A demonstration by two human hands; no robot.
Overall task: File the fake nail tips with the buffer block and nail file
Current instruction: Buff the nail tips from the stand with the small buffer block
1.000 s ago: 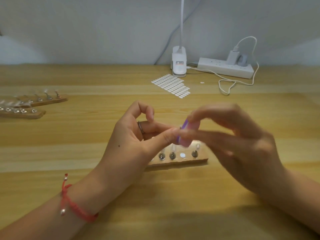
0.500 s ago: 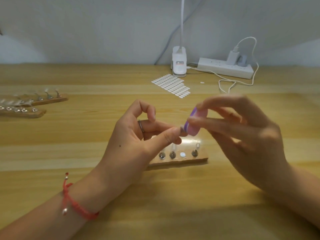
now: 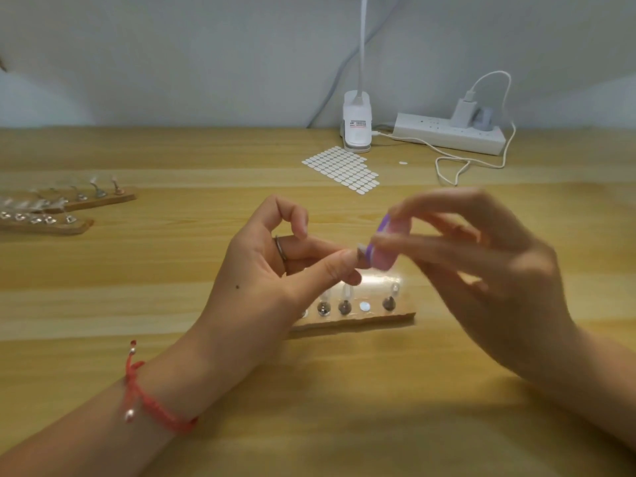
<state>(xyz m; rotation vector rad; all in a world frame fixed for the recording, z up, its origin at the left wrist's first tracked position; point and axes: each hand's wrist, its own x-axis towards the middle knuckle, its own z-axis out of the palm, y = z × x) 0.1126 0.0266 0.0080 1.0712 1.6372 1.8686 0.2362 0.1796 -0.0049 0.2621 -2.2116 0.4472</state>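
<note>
Left hand (image 3: 261, 280) pinches nail tip (image 3: 360, 250) above wooden holder (image 3: 378, 320), steadying it; right hand (image 3: 499, 270) grips buffer block (image 3: 387, 251) against tip, likely for filing.

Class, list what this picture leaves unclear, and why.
Head view:
The nail tip: tiny, mostly covered by left hand fingertips.
The buffer block: blurred, partly behind right hand fingers.
The wooden holder: left end hidden by left hand.
The lamp: top cut off by upper edge.

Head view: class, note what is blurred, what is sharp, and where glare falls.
Head view: the right hand and buffer block are motion-blurred; head view: the left hand is sharp; head view: glare whitens the top of the wooden stand.
</note>
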